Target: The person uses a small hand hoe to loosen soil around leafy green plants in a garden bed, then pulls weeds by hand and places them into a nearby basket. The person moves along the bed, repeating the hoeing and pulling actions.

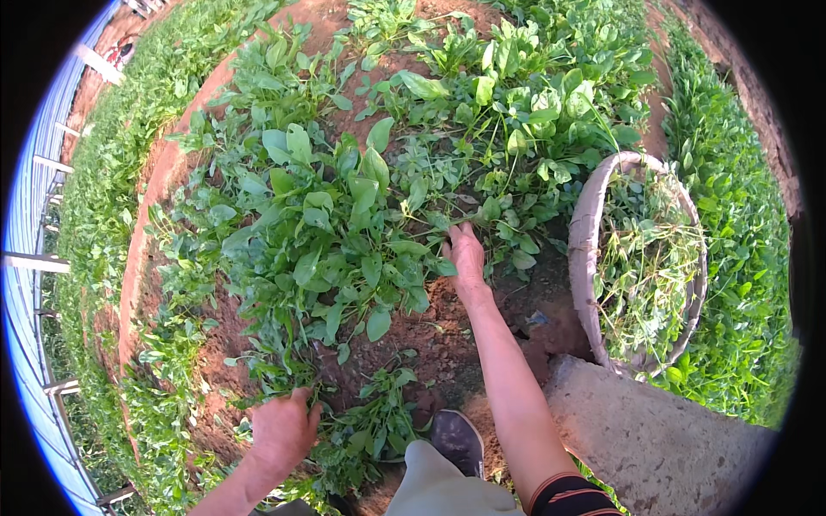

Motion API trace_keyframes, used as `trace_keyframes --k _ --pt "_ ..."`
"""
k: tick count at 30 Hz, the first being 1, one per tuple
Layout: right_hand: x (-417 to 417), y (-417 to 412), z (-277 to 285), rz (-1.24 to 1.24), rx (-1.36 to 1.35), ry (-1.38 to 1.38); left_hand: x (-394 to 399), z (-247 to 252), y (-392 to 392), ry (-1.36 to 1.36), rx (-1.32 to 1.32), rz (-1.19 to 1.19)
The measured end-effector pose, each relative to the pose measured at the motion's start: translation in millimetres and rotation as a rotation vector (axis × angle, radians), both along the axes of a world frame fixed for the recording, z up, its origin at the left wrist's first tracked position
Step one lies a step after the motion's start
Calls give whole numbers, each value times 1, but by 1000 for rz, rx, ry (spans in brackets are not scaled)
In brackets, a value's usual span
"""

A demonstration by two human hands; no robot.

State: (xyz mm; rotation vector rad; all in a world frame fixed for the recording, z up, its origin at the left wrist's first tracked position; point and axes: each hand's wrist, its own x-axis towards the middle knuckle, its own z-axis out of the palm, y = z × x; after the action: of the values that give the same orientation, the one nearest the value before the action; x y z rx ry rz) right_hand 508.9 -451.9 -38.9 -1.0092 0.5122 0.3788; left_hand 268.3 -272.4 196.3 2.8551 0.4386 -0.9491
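Low among the leafy plants, my right hand point(466, 257) reaches in at the edge of a broad-leaved clump point(335, 219). Its fingertips are partly hidden by stems and leaves, so whether they grip anything does not show. Nearer to me, my left hand point(282, 427) is curled, its back towards me, against small green plants point(277, 371) at the left. Its palm and most of its fingers are out of sight. Between my hands lies bare reddish-brown soil point(426, 332). A smaller leafy clump point(381, 419) grows just right of my left hand.
A round basket point(584, 258) of pulled greens point(645, 271) stands at the right, beside a concrete slab point(652, 438). My shoe point(458, 442) rests on the soil below. Denser crop rows point(735, 258) flank the bed. Blue-white sheeting point(39, 193) with posts runs along the far left.
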Motion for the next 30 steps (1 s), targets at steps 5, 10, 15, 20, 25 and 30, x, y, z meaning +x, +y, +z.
trace_keyframes --k 5,10,15,20,25,30 --pt "-36 -10 -13 337 -942 -604 -4 -1 3 -31 -23 27" --pt "-19 -19 -27 -97 -435 -456 -1 0 1 -22 -25 14" --pt "14 -17 -37 -154 -413 -348 0 0 -1 -34 -8 0" --pt "18 -31 -30 116 -1197 -732 2 1 -4 -19 5 2" --pt "12 -36 -12 205 -978 -589 5 3 -5 30 3 22" --pt "-26 -9 3 546 -1084 -782 3 2 -4 25 31 -5"
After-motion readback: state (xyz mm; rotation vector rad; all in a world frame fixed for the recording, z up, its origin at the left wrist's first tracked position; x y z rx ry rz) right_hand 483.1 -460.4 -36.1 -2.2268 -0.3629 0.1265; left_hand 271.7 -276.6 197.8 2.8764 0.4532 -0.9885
